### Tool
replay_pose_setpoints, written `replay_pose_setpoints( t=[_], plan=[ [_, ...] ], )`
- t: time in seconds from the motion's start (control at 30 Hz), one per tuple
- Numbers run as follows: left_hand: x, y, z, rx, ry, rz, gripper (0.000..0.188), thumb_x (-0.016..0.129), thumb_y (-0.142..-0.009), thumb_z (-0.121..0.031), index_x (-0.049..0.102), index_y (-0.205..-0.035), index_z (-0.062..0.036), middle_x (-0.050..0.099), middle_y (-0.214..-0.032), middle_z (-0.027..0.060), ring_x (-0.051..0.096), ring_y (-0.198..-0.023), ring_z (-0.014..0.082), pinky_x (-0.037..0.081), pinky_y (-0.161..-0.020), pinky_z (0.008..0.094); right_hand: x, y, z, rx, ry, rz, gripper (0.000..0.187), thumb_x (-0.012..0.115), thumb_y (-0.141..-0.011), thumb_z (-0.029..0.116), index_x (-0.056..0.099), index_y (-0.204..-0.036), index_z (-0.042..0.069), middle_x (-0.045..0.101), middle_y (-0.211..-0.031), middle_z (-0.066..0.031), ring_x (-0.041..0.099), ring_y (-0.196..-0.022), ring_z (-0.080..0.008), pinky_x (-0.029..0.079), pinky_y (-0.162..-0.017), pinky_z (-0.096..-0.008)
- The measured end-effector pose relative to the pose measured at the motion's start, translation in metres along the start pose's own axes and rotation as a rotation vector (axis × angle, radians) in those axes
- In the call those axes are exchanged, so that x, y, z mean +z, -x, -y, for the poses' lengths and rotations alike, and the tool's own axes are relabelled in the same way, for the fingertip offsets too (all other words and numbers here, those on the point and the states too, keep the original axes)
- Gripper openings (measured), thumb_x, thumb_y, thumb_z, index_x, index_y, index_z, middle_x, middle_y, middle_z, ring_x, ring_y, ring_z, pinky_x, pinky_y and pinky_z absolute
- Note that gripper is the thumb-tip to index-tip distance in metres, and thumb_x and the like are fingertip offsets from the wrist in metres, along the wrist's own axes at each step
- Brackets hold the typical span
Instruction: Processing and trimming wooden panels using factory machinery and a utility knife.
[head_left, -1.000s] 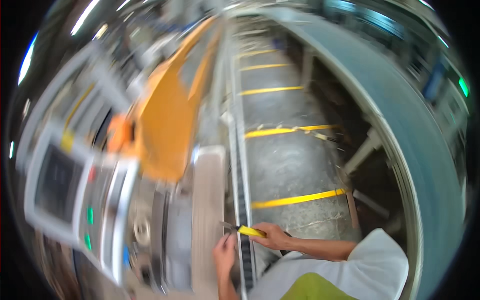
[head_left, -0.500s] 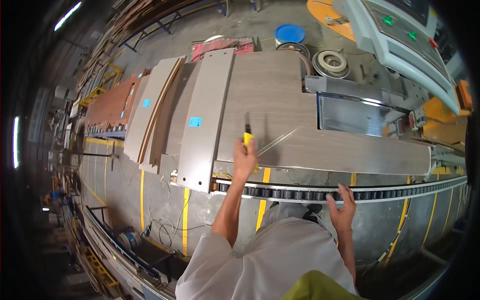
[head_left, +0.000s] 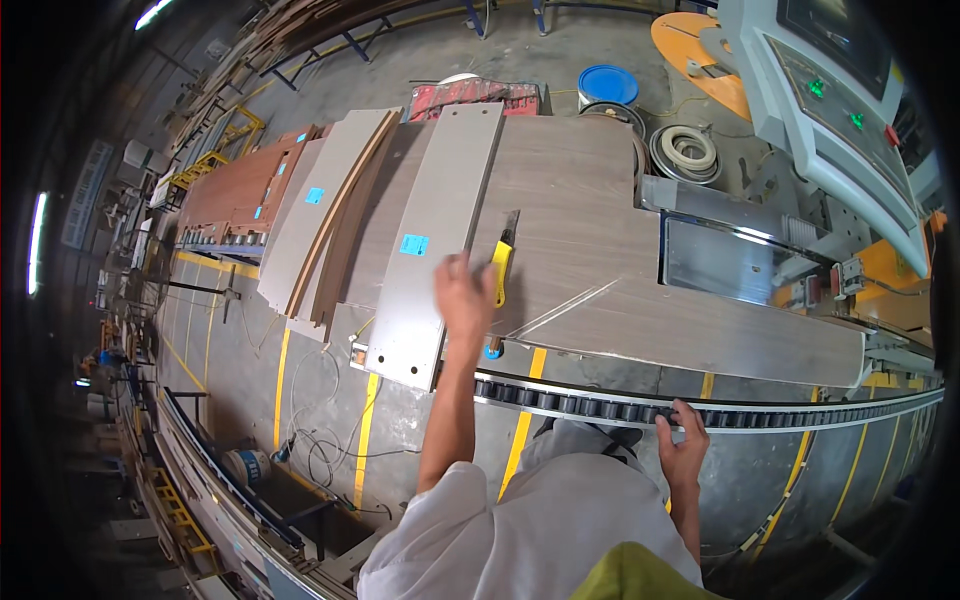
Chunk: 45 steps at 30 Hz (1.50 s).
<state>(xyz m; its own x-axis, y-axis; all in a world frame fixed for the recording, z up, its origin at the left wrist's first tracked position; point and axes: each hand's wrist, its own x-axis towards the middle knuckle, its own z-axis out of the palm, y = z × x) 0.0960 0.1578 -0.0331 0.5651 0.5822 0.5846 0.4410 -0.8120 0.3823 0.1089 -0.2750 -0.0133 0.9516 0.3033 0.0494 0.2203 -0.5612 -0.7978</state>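
Note:
A yellow utility knife (head_left: 502, 272) with its blade out lies on the brown wood-grain tabletop (head_left: 570, 200). My left hand (head_left: 465, 297) is just left of it, over the edge of a long pale grey board (head_left: 425, 210) that has a blue label and drilled holes. That hand holds nothing; its fingers are slightly apart and somewhat blurred. My right hand (head_left: 686, 440) rests against the near side of a black roller track (head_left: 600, 408), its thumb and fingers apart on the rail's edge.
More boards (head_left: 330, 210) are stacked at left, beyond them reddish-brown panels (head_left: 240, 195). A machine with a control panel (head_left: 830, 110) stands at right. Past the table are a blue-lidded bucket (head_left: 608, 86) and coiled edging rolls (head_left: 686, 152). Cables (head_left: 325, 455) lie on the floor.
My left hand has let go of the utility knife, leaving it on the tabletop, and has moved left to the pale board. The right hand stays at the rail.

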Motion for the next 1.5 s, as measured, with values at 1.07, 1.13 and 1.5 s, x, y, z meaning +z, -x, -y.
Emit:
replay_pose_setpoints(
  t=[1.07,1.13,1.5],
  plan=[
    [-0.313,0.23,0.079,-0.934,0.136,0.155,0.063,0.059,-0.093,-0.057,0.071,-0.074,0.0019,0.066,-0.069,0.0246,0.066,-0.071,0.0444,0.052,-0.07,0.0512,0.24,-0.009,0.197,0.571,-1.139,0.928,0.065,0.051,-0.103,0.05,0.04,-0.151,0.008,0.048,-0.152,-0.0082,0.047,-0.136,-0.0266,0.036,-0.116,-0.0452],
    [-0.369,0.257,0.107,-0.872,0.103,0.092,0.061,0.063,-0.091,-0.056,0.068,-0.067,0.0004,0.061,-0.059,0.0224,0.061,-0.06,0.0433,0.05,-0.063,0.051,0.258,0.04,0.226,0.538,-1.169,1.012,0.063,0.051,-0.104,0.049,0.042,-0.15,0.008,0.048,-0.151,-0.0079,0.048,-0.135,-0.0263,0.036,-0.115,-0.045],
    [-0.584,0.421,0.222,-1.147,-0.117,-0.912,0.047,0.068,-0.097,-0.026,0.053,-0.131,0.0029,0.069,-0.111,0.013,0.064,-0.091,0.0189,0.051,-0.084,0.0317,0.431,0.27,0.455,0.51,-1.27,1.362,0.06,0.051,-0.104,0.047,0.045,-0.148,0.007,0.051,-0.148,-0.0077,0.048,-0.133,-0.0266,0.036,-0.115,-0.044]
  ],
)
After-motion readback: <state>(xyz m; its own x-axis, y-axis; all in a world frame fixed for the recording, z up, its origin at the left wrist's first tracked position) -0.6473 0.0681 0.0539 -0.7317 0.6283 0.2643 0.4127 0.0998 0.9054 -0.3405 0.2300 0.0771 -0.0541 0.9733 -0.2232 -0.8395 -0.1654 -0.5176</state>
